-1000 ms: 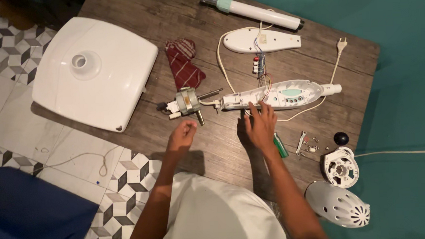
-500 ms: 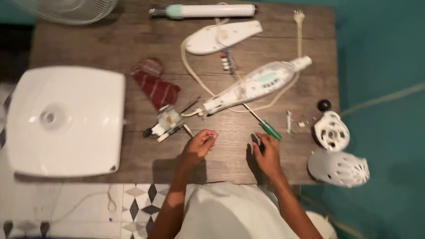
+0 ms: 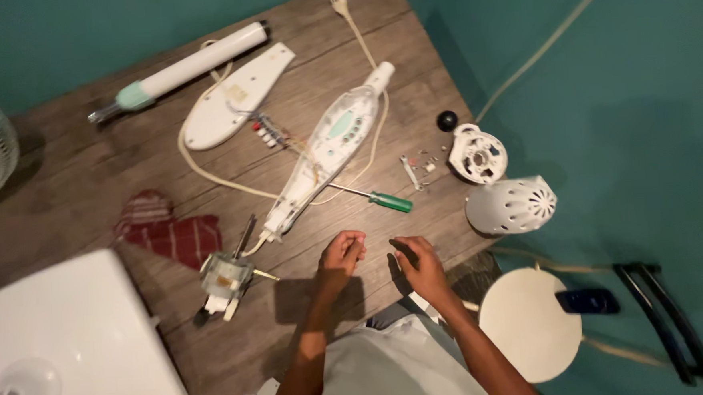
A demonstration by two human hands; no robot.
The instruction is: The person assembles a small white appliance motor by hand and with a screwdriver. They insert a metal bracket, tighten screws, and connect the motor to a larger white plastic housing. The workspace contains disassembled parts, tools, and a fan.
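Hands hover above a wooden table [image 3: 84,147]: left hand [image 3: 340,258] loosely curled, right hand [image 3: 419,268] half open, both empty, just below a green-handled screwdriver [image 3: 375,198] lying beside a long white fan housing [image 3: 325,147].

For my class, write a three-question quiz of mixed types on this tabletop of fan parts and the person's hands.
1. True or false: the right hand grips the green-handled screwdriver.
2. Multiple choice: what lies closest to the left hand? A) the white fan base B) the small motor C) the black knob
3. Fill in: the red checked cloth lies on the wooden ______.

Key:
1. False; the screwdriver lies on the wood, apart from both hands.
2. B
3. table
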